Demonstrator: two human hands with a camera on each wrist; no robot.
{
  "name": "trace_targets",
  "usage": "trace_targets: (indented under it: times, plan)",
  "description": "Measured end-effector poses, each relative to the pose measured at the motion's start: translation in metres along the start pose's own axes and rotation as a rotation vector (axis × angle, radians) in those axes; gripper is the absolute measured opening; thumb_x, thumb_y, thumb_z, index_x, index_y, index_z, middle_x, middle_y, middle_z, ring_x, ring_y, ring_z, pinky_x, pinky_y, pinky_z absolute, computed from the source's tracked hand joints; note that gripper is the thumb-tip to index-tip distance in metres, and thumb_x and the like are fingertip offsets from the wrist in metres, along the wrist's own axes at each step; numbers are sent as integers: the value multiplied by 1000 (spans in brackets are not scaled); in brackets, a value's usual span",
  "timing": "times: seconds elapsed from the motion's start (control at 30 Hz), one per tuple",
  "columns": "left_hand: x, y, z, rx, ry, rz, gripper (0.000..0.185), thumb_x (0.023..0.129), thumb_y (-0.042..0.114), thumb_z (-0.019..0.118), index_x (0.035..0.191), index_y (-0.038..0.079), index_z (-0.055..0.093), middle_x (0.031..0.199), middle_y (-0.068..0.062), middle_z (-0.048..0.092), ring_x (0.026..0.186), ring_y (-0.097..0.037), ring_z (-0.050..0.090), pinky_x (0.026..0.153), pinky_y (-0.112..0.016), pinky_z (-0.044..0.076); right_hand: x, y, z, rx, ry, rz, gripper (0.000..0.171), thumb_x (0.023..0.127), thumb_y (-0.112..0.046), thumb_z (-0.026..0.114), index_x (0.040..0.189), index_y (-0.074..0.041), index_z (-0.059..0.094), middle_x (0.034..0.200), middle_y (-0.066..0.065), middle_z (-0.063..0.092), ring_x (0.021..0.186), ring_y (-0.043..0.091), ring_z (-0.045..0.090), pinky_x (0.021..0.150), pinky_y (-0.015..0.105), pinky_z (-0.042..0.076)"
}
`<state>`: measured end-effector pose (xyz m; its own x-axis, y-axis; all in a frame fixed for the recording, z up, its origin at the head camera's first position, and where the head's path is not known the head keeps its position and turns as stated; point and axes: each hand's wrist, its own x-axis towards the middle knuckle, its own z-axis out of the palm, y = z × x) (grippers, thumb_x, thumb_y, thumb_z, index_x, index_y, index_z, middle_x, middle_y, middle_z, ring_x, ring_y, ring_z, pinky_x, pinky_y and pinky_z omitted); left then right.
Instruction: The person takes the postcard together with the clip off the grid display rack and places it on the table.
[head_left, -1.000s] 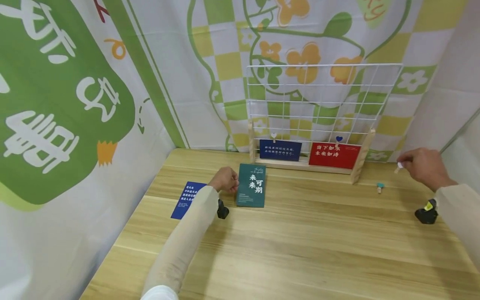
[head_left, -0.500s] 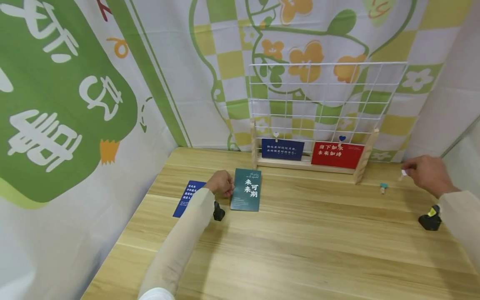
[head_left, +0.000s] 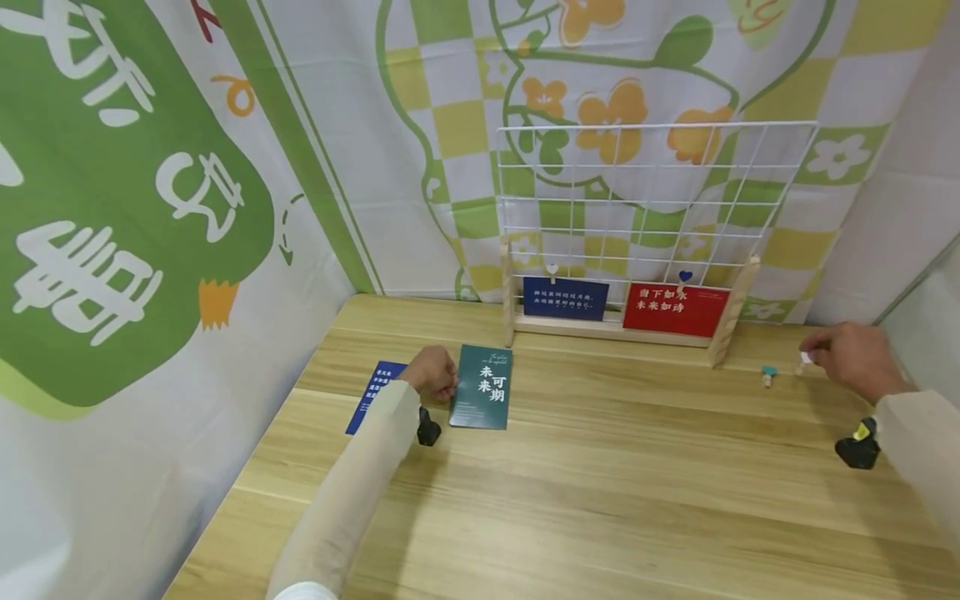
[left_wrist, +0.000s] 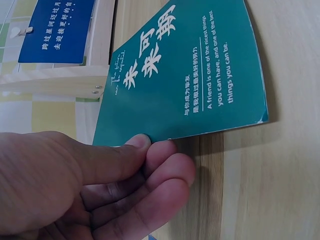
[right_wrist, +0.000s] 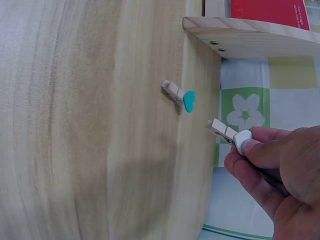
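Note:
A green card [head_left: 482,388] with white writing is pinched at its left edge by my left hand [head_left: 433,374]; in the left wrist view the thumb lies on top of the card [left_wrist: 180,85] and the fingers curl beneath it. At the far right, my right hand [head_left: 857,358] pinches a small wooden clothespin [right_wrist: 223,130] by its white heart-shaped end, its tip pointing away from the fingers. Beside it on the table lies another clothespin [right_wrist: 174,93] with a teal heart. A blue card [head_left: 372,395] lies left of my left hand, partly covered by the sleeve.
A white wire grid [head_left: 645,183] in a wooden stand [head_left: 611,330] is at the back of the table [head_left: 600,500]. Clipped low on it are a blue card [head_left: 566,298] and a red card [head_left: 667,310]. Printed cloth [head_left: 442,133] hangs behind and to the left.
My left hand has drawn the green card left and toward me, away from the stand. My right hand, with the white-heart clothespin, has come slightly lower, nearer the teal-heart one.

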<state>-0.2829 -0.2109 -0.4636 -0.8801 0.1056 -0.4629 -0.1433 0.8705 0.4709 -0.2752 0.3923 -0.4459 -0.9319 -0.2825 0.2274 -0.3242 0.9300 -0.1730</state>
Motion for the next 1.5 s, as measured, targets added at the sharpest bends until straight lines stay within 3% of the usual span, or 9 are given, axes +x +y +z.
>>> trace_targets:
  times: [0.5, 0.67, 0.97, 1.5]
  plan:
    - [-3, -6, -1, 2, -44, -73, 16, 93, -3, 59, 79, 0, 64, 67, -8, 65, 57, -15, 62, 57, -24, 57, -2, 4, 15, 44, -26, -10, 5, 75, 1, 72, 79, 2, 74, 74, 15, 73, 73, 36, 67, 62, 42, 51]
    - [-3, -8, -2, 5, -44, -94, 13, 93, -3, 60, 81, -1, 64, 67, -8, 65, 57, -15, 61, 55, -24, 56, -3, 7, 20, 72, -93, 31, 8, 78, 0, 68, 84, 3, 73, 81, 20, 73, 83, 44, 66, 68, 48, 52]
    - [-7, -13, 1, -19, -49, -141, 19, 93, -2, 59, 75, -2, 67, 63, -8, 64, 52, -13, 59, 51, -21, 53, -3, 10, 30, 85, -139, 34, 10, 79, -2, 67, 85, 2, 74, 82, 20, 73, 86, 47, 65, 69, 51, 52]
    - [-10, -20, -2, -27, -94, -199, 18, 94, 1, 59, 79, -3, 68, 66, -10, 67, 52, -13, 61, 54, -24, 56, -2, 10, 33, 93, -160, 39, 11, 79, -1, 66, 84, 4, 73, 81, 20, 73, 78, 41, 67, 67, 50, 52]
